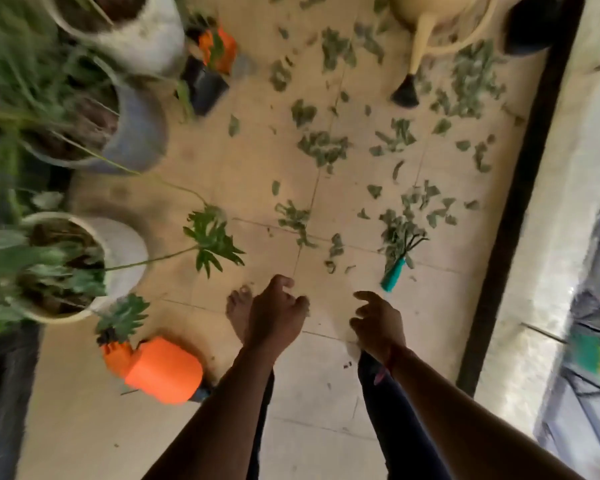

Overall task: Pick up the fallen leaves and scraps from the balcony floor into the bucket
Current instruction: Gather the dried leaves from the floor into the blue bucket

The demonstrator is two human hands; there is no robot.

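Green leaves and scraps [324, 147] lie scattered over the beige tiled balcony floor [243, 188], thickest toward the far right. A small hand rake with a teal handle [394, 273] lies among a clump of leaves. My left hand [278, 315] hangs above the floor, fingers loosely curled, holding nothing. Beside it, my right hand [376, 322] is likewise loosely curled and empty. Both hands are short of the nearest leaves. A dark bucket [530, 26] shows partly at the top right corner.
Several potted plants [84, 261] line the left side, leaves reaching over the floor. An orange sprayer [163, 370] lies near left; another orange item [219, 46] sits farther back. A cream watering can [437, 19] stands at the top. A dark rail [510, 209] borders the right. My bare foot [238, 313] is below my left hand.
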